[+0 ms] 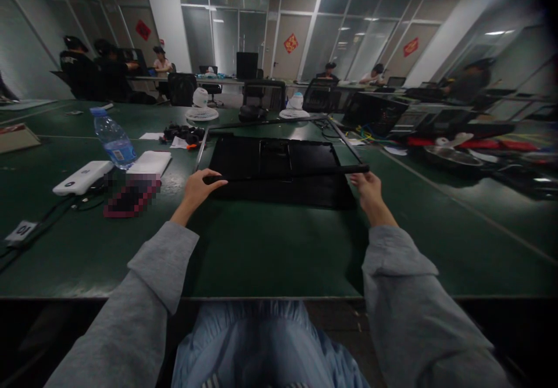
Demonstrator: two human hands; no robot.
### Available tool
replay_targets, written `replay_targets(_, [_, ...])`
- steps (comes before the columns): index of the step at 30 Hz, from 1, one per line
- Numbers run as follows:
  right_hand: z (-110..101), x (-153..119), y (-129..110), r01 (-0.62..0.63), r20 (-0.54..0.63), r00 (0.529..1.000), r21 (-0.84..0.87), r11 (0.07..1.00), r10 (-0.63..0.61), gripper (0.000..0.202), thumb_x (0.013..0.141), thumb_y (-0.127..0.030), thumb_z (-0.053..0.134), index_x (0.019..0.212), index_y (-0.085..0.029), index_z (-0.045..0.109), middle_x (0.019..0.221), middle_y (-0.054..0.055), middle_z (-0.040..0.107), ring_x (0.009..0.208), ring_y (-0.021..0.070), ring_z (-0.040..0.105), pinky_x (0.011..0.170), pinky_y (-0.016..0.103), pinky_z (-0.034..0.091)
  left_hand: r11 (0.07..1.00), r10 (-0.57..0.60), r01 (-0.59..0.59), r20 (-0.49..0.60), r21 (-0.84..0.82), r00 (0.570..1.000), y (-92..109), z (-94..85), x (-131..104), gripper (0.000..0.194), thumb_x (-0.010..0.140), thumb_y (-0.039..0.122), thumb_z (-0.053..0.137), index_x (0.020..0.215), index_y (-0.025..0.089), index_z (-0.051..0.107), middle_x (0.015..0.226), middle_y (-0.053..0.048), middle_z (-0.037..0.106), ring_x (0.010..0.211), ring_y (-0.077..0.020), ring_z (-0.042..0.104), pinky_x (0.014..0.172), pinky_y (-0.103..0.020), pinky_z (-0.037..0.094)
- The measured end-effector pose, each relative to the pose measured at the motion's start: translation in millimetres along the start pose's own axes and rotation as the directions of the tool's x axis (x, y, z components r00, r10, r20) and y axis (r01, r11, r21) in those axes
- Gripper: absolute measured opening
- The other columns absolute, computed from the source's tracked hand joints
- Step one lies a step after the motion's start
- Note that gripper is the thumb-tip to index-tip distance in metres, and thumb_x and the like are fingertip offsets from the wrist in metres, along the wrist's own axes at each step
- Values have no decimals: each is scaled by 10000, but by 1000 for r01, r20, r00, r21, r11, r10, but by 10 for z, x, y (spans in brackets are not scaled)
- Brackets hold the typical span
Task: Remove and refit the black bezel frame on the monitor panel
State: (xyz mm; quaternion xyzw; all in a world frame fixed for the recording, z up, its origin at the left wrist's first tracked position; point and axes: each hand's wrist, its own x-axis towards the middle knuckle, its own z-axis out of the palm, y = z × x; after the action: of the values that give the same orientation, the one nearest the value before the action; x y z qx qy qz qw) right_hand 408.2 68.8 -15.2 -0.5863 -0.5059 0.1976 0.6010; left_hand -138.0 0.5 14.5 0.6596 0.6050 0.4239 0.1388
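A thin black rectangular frame (314,171) is held by its two near corners above the green table (279,248). My left hand (201,190) pinches the near left corner between thumb and fingers. At the near right corner, my right hand (369,193) is closed round the frame's end. Under the frame lies a flat black panel (314,193) with a recessed rectangle in its middle. The frame's far side looks raised off the panel; whether it touches anything cannot be told.
Left of the panel are a water bottle (114,141), a white power bank (82,178), a blurred-out phone (133,195) and cables. Two small white fans (201,106) stand beyond the frame. A metal pan (453,158) is at the right. Several people sit farther back.
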Motion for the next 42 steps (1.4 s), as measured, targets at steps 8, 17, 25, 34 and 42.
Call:
replay_targets(8, [-76,6,-207,-101,176,980,57,993,90,558,759,-573,799,1193,-238,691,1102,107,771,1096,301,742,1032,494,603,991,69,-74,48,111,996,-32,68,-38,348,813,528,856,1043,273,805,1143,-67,777,1083,-279,696,1038,-442,492])
replay_targets(17, [13,-109,48,216,79,976,-369,904,-201,585,864,-292,632,1435,-165,645,1391,150,710,1309,329,662,1186,561,471,982,111,-145,253,121,961,13,97,-71,267,858,475,819,1065,308,806,1177,-49,798,1168,-306,695,1116,-510,430])
replay_targets(25, [-5,-207,134,217,98,976,-411,885,-194,605,832,-243,597,1431,-175,652,1368,138,725,1315,334,663,1194,562,469,962,156,-212,287,174,945,4,109,-109,211,870,460,814,1027,319,805,1196,-42,791,1241,-309,637,1200,-563,292])
replay_targets(34, [-22,-209,128,152,113,987,-428,891,-114,634,763,-188,603,1394,-132,642,1279,183,749,1277,338,685,1154,550,501,975,149,-145,-11,166,989,-124,138,-22,421,958,462,698,1317,245,729,1531,-121,603,1470,-314,469,1230,-499,345])
replay_targets(42, [48,-213,155,183,84,983,-396,900,-164,586,767,-220,599,1345,-157,672,1215,154,772,1224,325,711,1123,553,528,973,-225,228,-61,38,972,-385,144,102,449,966,294,617,1380,134,685,1388,-183,714,1243,-277,702,1090,-405,525])
